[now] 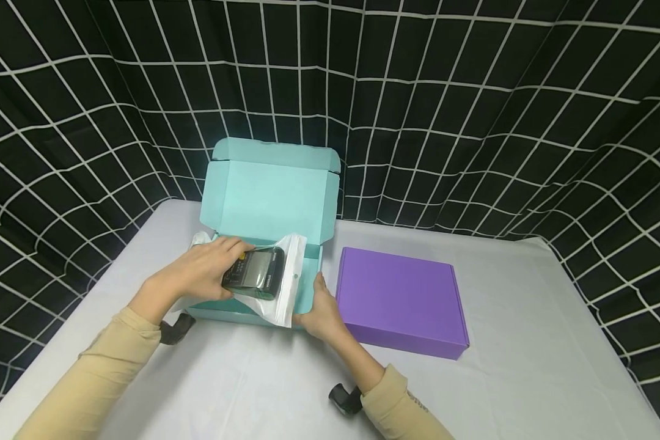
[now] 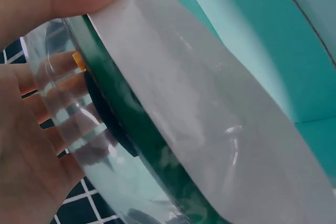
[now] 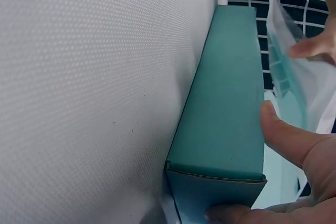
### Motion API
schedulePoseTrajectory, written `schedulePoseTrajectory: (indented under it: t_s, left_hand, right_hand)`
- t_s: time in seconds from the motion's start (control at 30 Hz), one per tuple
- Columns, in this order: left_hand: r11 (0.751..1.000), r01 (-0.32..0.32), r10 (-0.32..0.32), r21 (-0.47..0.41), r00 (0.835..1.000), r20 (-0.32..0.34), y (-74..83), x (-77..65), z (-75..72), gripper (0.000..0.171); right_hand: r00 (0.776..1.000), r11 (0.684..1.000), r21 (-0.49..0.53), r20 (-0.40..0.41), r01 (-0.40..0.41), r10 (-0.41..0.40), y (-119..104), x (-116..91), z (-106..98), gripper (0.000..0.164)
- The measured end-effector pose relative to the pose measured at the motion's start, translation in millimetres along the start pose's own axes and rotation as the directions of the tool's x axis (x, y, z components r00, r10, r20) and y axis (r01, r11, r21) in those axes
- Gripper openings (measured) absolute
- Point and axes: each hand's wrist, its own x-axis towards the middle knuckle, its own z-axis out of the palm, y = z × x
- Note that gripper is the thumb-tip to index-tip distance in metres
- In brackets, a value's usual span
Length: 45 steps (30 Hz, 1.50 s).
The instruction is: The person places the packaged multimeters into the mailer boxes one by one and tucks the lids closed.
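My left hand (image 1: 209, 266) grips a dark device (image 1: 255, 272) that looks like a digital multimeter, with green sides, a grey screen and a small yellow button. It lies inside a zip bag (image 1: 291, 278), clear in front and white behind. Thumb and fingers span its two long sides, above an open turquoise box (image 1: 308, 287) whose lid stands up at the back. My right hand (image 1: 323, 310) holds this box at its front right corner, the thumb (image 3: 278, 127) on the upper edge and fingers at the side wall.
A closed purple box (image 1: 398, 299) lies just right of the turquoise one. White cloth (image 1: 528, 342) covers the table, and a black curtain with a white grid (image 1: 418, 110) hangs around its back and sides.
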Motion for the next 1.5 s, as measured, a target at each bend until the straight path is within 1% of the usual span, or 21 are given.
schedulePoseTrajectory:
  t_s: [0.1,0.3,0.4,0.53,0.63,0.87,0.97,1.07,1.2,1.3,1.5]
  left_hand:
    - [0.999,0.042,-0.042,-0.014,0.999,0.019,-5.8,4.5,2.3,0.083]
    - [0.997,0.068,-0.067,-0.031,0.997,0.026,-12.4,11.8,7.3,0.083]
    - [0.996,0.081,-0.079,-0.039,0.996,0.04,-13.2,15.1,9.6,0.084]
    - [0.995,0.095,-0.092,-0.044,0.994,0.06,-13.0,20.3,12.4,0.083]
    - [0.995,0.093,-0.09,-0.036,0.993,0.079,-11.9,24.6,14.6,0.082]
    - [0.998,0.057,-0.061,0.031,0.99,0.127,-3.7,35.1,19.8,0.08]
    - [0.996,0.055,-0.064,0.066,0.988,0.142,-0.6,38.1,19.2,0.081]
    - [0.995,0.058,-0.069,0.083,0.987,0.146,-0.5,41.1,19.7,0.081]
    - [0.997,0.045,-0.055,0.064,0.985,0.161,-1.0,46.2,23.4,0.077]
    - [0.998,0.035,-0.044,0.047,0.981,0.191,-1.0,49.4,27.2,0.074]
    - [0.998,0.057,-0.065,0.04,0.969,0.238,-0.6,52.1,31.3,0.074]
  right_hand:
    - [1.0,1.0,0.006,-0.001,-0.001,0.001,0,-1,0,0.109]
    - [1.0,0.999,0.024,-0.014,0.025,-0.024,0,-2,-1,0.113]
    - [1.0,1.0,0.019,-0.011,0.017,-0.017,0,-2,-1,0.113]
    - [1.0,1.0,0.005,-0.007,-0.013,0.013,0,-1,0,0.112]
    - [0.999,0.999,0.001,-0.005,-0.032,0.032,-1,-2,0,0.112]
    - [1.0,1.0,0.014,-0.006,-0.027,0.027,1,-2,0,0.114]
    - [1.0,1.0,0.011,-0.004,-0.023,0.023,0,-1,0,0.114]
    - [1.0,1.0,-0.002,-0.007,-0.017,0.017,-1,0,0,0.114]
    - [1.0,1.0,-0.02,-0.014,-0.016,0.015,-1,0,-1,0.114]
    - [1.0,1.0,-0.026,-0.015,-0.007,0.007,-1,0,-1,0.115]
    - [1.0,1.0,-0.024,-0.011,-0.002,0.002,-1,0,-1,0.115]
